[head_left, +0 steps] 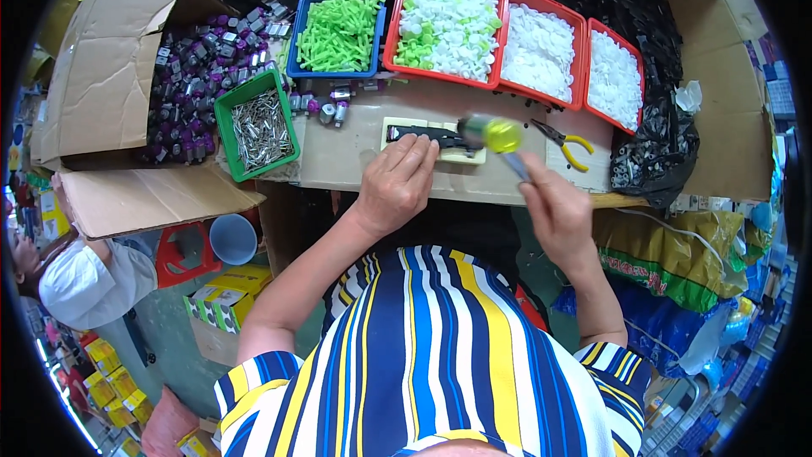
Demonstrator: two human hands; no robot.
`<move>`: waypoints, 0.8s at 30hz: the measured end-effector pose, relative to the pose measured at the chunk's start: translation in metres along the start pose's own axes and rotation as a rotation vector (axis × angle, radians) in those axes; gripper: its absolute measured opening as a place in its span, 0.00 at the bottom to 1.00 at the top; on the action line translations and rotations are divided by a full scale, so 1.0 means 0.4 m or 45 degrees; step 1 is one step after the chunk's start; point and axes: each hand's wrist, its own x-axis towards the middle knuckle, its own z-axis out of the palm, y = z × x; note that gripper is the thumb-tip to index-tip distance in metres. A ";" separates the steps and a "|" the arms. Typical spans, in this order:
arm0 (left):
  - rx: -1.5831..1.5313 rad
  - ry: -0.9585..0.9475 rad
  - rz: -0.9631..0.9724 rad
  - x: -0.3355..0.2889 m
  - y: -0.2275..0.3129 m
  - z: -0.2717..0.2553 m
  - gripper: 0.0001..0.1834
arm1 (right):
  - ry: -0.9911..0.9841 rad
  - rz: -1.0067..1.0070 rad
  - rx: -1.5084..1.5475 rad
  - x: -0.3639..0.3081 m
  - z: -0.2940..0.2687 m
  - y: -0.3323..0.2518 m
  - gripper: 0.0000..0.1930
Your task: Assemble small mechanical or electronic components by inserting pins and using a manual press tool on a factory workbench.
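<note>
My left hand (395,184) has its fingers pressed together on a long black plastic part (414,132), holding it down in a cream-coloured fixture block (394,123) near the table's front edge. The fingertips hide part of the black piece. In my right hand (558,210) is a mallet (501,134) with a yellow and green head and a greyish handle. Its head, slightly blurred, hangs over the right end of the fixture; whether it touches the part I cannot tell. Pliers with yellow grips (568,144) lie on the table right of the mallet.
A green tray of metal pins (271,171), a blue tray of green sticks (335,73) and red trays of white and green pieces (499,13) surround the work area. An open carton (106,68) holds purple and metal parts. Another person (89,283) is at far left.
</note>
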 end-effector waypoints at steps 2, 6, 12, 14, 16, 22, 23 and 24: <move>-0.008 0.008 0.019 0.007 -0.001 0.000 0.17 | -0.402 0.224 -0.239 0.008 0.017 -0.002 0.18; 0.038 -0.009 0.037 0.001 0.003 -0.009 0.17 | -0.179 0.008 -0.170 -0.010 0.003 0.014 0.19; 0.018 0.001 0.039 0.010 -0.007 -0.001 0.16 | 0.246 -0.028 -0.013 -0.036 -0.024 0.042 0.17; 0.010 0.004 0.041 0.013 -0.008 0.000 0.16 | -0.044 0.117 -0.141 -0.045 -0.003 0.065 0.18; 0.022 -0.008 0.033 0.011 -0.003 -0.005 0.16 | -0.042 0.221 -0.139 -0.051 -0.006 0.069 0.18; -0.094 0.004 -0.017 0.007 -0.015 -0.011 0.16 | 0.179 -0.031 0.060 -0.003 -0.041 -0.006 0.19; -0.092 0.005 -0.017 0.009 -0.019 -0.014 0.16 | 0.179 -0.032 0.060 0.002 -0.047 -0.015 0.19; -0.108 0.015 -0.015 0.012 -0.024 -0.019 0.16 | 0.185 -0.096 0.048 0.006 -0.054 -0.024 0.19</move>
